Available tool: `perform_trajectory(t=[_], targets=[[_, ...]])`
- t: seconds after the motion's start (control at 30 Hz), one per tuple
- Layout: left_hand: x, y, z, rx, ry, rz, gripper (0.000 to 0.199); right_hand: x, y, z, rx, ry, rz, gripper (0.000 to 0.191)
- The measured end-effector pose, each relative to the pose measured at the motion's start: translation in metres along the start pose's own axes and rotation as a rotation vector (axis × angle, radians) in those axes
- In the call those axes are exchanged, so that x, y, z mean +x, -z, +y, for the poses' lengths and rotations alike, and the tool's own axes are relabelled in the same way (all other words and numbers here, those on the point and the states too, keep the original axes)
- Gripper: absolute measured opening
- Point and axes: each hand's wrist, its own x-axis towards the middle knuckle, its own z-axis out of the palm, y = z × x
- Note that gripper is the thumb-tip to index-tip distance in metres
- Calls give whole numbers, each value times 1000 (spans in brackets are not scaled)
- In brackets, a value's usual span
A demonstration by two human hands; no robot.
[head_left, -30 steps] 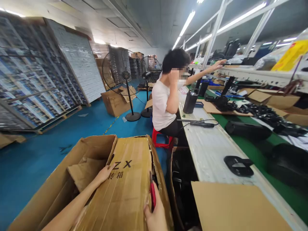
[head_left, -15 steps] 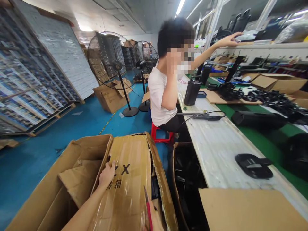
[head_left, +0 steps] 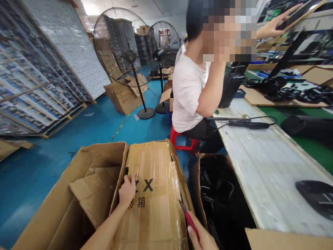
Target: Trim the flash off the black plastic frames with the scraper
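A taped brown carton [head_left: 148, 222] with printed black characters stands before me, its top flaps closed over. My left hand [head_left: 127, 189] rests at the left edge of its top, fingers curled over the flap edge by a small gap. In my right hand [head_left: 201, 236] is a red-handled tool [head_left: 191, 220] with a pointed metal tip; its exact kind is unclear. The tip lies at the torn slit along the carton's right side, beneath loose tape.
An open carton [head_left: 59, 215] adjoins on the left, and a box of black parts [head_left: 215, 194] on the right. Beyond are a workbench [head_left: 252, 156], a seated person [head_left: 191, 90] on a red stool [head_left: 179, 140], and two standing fans [head_left: 131, 57]. Wrapped pallet stacks [head_left: 33, 76] line the left.
My view has shifted, so the bench and person appear farther right. The right-side flap, open with dark contents showing before, now lies nearly closed. The tool's tip has moved to that edge.
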Motion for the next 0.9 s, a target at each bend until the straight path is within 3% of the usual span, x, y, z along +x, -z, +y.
perform_trajectory(t=[0.03, 0.17, 0.3, 0.43, 0.57, 0.9], targets=[[-1, 0, 1, -7, 7, -3, 63, 14, 10, -10, -27, -3, -37, 62], [-3, 0, 2, -45, 21, -4, 61, 91, 27, -74, -123, 49, 60, 64], [-4, -4, 3, -78, 31, -2, 59, 182, 7, -125, -315, -12, 55, 54], [-5, -10, 3, -103, 22, -4, 58, 244, -25, -140, -446, -48, 67, 43], [-5, -13, 2, -125, 28, -12, 58, 265, -45, -143, -583, -89, 74, 41], [-1, -24, -1, -207, 25, 39, 57, 284, -68, -140, -850, -173, 87, 40]])
